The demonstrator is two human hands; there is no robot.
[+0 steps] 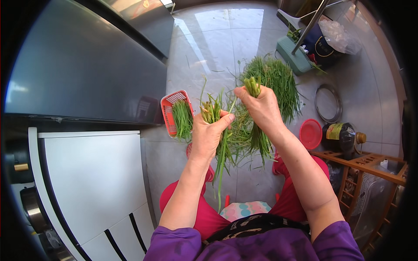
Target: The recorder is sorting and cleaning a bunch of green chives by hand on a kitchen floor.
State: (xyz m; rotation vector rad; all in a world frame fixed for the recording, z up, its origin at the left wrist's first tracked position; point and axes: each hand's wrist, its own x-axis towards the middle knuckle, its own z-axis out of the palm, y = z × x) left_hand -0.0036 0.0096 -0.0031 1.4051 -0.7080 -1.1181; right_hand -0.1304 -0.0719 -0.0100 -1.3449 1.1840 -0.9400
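Note:
My left hand (209, 133) is closed around a bunch of long green stalks, like garlic chives (211, 111), cut ends up and leaves hanging below. A single long stalk slants between my two hands. My right hand (263, 104) grips a second bunch (253, 86), its pale ends above the fist and its leaves drooping towards the floor. Behind my right hand a large pile of the same greens (277, 78) lies on the tiles. Loose trimmings (240, 130) are scattered under and between my hands. Left of my left hand, more greens (183, 117) lie in a red and white plastic basket (165, 111).
A refrigerator (98, 65) and a white cabinet (94, 176) border the left. On the right are a green dustpan (292, 57), a metal ring-shaped item (339, 106), a red bowl (311, 133), a dark bottle (341, 135) and a wooden rack (365, 168).

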